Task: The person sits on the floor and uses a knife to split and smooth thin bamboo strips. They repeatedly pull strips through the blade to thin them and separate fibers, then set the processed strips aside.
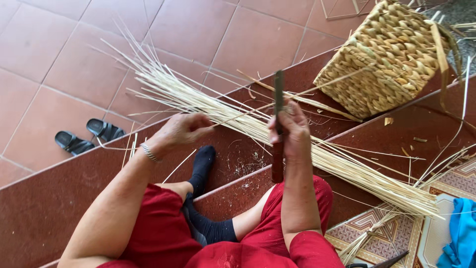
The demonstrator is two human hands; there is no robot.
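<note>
Sitting on the dark red steps (59,198), we hold a knife (278,124) upright in our right hand (292,131), the fingers wrapped tight around it where the dark blade meets the reddish-brown handle; the blade stands above the fist and the handle hangs below it. Our left hand (183,130) is closed in a pinch on one thin reed strip (248,113), which runs from those fingertips rightward and slightly up to the knife blade and on past it toward the woven basket (386,59). The two hands are near each other, left of the knife and level with it, with the strip stretched between them.

Just behind both hands lies the bundle of pale split reeds (347,168), slanting across the steps from the far left, where its loose ends fan out over the tiled floor (49,49), down to the patterned mat (386,233) at the right edge. The basket sits tilted on the upper step near the far right corner. Thin shavings (245,166) are scattered on the step between our knees. A pair of black sandals (87,135) rests on the tiles beside the left edge of the steps. A blue cloth (461,233) shows at the lower right corner.
</note>
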